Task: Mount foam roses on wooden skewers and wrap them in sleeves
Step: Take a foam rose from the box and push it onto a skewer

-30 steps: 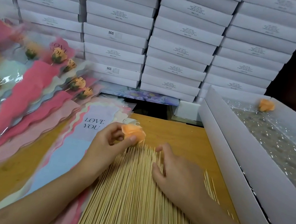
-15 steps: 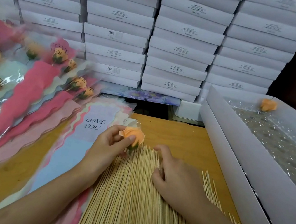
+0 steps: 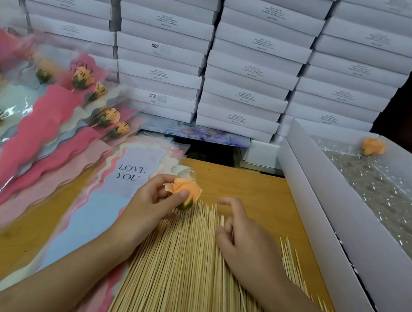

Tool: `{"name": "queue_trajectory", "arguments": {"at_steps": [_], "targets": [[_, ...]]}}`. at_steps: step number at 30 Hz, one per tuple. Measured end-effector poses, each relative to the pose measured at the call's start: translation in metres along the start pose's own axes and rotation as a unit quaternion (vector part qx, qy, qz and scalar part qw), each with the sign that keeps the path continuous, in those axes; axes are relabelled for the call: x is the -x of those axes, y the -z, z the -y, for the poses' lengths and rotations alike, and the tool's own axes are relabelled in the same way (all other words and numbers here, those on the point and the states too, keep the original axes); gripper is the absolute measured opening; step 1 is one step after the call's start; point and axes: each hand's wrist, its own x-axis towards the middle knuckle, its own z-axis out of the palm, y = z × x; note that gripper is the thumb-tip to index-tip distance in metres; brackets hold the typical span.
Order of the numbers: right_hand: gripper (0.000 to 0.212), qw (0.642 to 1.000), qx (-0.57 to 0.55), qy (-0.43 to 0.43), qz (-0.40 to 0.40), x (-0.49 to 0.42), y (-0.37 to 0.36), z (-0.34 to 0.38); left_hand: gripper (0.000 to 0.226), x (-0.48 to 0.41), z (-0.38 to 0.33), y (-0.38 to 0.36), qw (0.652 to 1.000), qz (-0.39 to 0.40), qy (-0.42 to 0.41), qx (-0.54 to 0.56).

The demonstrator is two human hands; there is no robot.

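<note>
Finished roses (image 3: pixel 82 79), skewered and sleeved, lie fanned out at far left. This one is not yet mounted. Left hand (image 3: pixel 153 207) pinches the peach foam rose (image 3: pixel 183 191) between thumb and fingertips, green base down, just over the tips of the skewer pile (image 3: pixel 181 273). Right hand (image 3: pixel 245 240) rests curled on the skewers; can't tell whether I have one pinched. Empty sleeves (image 3: pixel 123 196) lie beside my left hand. Open white box (image 3: pixel 327 202) at right: plastic lining (image 3: pixel 386 200), one loose rose (image 3: pixel 372 146) at its far end. Stacked boxes (image 3: pixel 251 68) behind are closed.

An orange foam rose (image 3: pixel 183 191), green base down, hovers at the tips of massed pale skewers (image 3: pixel 181 273).
</note>
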Motion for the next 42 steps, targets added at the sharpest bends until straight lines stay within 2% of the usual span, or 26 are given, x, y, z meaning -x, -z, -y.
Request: {"name": "queue_trajectory", "arguments": {"at_steps": [5, 12, 18, 23, 28, 34, 42], "targets": [[0.04, 1.0, -0.005, -0.013, 0.0, -0.001, 0.002, 0.002, 0.018, 0.0, 0.001, 0.001, 1.0, 0.003, -0.002, -0.01], [0.044, 0.994, 0.108, -0.026, -0.013, -0.001, 0.015, 0.005, 0.016, -0.002, 0.004, 0.002, 1.0, 0.008, -0.004, -0.018], [0.041, 0.984, 0.164, 0.031, 0.06, 0.005, 0.011, 0.019, 0.015, -0.002, 0.004, 0.0, 1.0, 0.011, -0.016, -0.015], [0.043, 0.981, 0.174, 0.04, 0.074, 0.006, 0.009, 0.018, 0.016, -0.001, 0.004, 0.001, 1.0, 0.015, -0.018, -0.015], [0.041, 0.988, 0.139, 0.027, 0.056, 0.005, 0.005, 0.013, 0.015, -0.001, 0.003, 0.0, 0.999, 0.016, -0.022, -0.021], [0.035, 1.0, 0.02, -0.008, 0.022, 0.002, 0.003, 0.002, 0.016, -0.001, 0.003, 0.0, 1.0, 0.01, -0.018, -0.024], [0.03, 0.995, -0.098, -0.028, -0.01, -0.001, 0.001, 0.0, 0.016, 0.0, 0.003, 0.0, 1.0, 0.01, -0.016, -0.022]]}}
